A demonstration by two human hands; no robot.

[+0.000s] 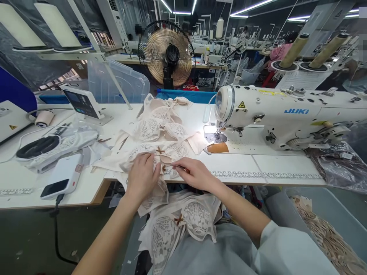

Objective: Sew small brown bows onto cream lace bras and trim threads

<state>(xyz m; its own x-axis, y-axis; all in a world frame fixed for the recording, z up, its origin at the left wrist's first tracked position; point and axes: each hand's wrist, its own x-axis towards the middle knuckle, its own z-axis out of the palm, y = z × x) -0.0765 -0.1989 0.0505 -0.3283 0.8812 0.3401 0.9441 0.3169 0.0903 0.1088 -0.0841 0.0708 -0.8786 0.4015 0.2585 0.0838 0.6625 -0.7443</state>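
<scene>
Several pale lace bras (149, 128) with small brown bows lie in a heap on the white table. My left hand (142, 173) rests on one at the front edge, its fingers bent over the fabric. To its right, my right hand (191, 172) pinches a small dark tool (181, 167) whose tip points at the bra's centre, near a brown bow (164, 168). Another lace bra (180, 221) with a brown bow lies across my lap, below the table edge. How firmly my left fingers grip the fabric is hidden.
A JUKI sewing machine (286, 114) stands at the right, its needle area lit. A small screen (82, 102), a white power bank (64, 175) and bagged items are on the left. A fan (169, 57) stands behind. A bin (338, 214) holds beige fabric at the lower right.
</scene>
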